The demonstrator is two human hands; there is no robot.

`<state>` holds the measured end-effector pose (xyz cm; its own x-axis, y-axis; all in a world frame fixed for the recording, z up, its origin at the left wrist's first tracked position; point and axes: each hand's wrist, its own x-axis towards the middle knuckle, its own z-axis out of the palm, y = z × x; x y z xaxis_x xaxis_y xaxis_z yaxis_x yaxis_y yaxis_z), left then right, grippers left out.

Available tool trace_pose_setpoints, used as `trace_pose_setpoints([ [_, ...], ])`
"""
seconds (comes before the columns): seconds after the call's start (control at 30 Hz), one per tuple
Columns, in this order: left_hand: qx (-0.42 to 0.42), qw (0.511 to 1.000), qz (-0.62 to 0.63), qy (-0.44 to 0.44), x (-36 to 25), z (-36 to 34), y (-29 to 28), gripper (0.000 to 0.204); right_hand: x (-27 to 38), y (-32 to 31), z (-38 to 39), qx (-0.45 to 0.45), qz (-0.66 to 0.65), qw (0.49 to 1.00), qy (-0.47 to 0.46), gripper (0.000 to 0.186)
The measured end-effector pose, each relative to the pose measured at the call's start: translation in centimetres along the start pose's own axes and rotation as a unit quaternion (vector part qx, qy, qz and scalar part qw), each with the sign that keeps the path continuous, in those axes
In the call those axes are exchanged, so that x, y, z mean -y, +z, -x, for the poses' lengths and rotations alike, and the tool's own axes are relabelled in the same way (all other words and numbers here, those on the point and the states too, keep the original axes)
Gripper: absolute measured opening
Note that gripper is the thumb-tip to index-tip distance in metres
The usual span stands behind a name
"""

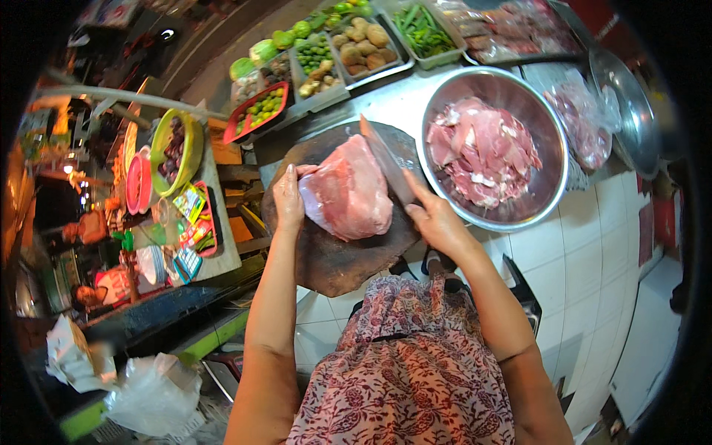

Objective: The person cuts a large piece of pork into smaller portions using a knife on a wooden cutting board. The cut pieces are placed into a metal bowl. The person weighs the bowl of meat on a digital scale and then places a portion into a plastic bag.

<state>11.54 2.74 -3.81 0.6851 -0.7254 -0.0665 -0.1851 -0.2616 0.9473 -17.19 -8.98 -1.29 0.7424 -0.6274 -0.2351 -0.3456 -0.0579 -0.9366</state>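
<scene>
A large slab of raw pink meat point(348, 193) lies on a dark round wooden chopping block point(330, 267). My left hand point(291, 193) grips the meat's left edge, fingers curled against it. My right hand point(426, 211) holds the handle of a knife point(386, 156), whose long blade runs up along the right side of the meat. A steel bowl point(547, 200) to the right of the block holds several cut pieces of raw meat point(486, 148).
Containers of produce point(256, 107) line the counter's far edge, with a meat tray point(493, 33), bagged meat point(582, 130) and a steel dish point(629, 104) at right. A side table point(226, 245) with baskets is at left, people point(107, 294) beyond. White plastic bags point(152, 397) lie lower left.
</scene>
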Motion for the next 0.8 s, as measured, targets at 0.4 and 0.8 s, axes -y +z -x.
trace_pose_setpoints([
  [0.4,0.008,1.0,0.02,-0.002,3.2,1.5,-4.5,0.019,6.8,1.9,4.6,-0.031,-0.038,0.998,0.035,0.07],
  [0.8,0.007,0.998,0.04,-0.049,2.4,1.8,-5.3,0.006,8.9,7.6,3.9,-0.01,-0.002,0.999,0.051,0.067],
])
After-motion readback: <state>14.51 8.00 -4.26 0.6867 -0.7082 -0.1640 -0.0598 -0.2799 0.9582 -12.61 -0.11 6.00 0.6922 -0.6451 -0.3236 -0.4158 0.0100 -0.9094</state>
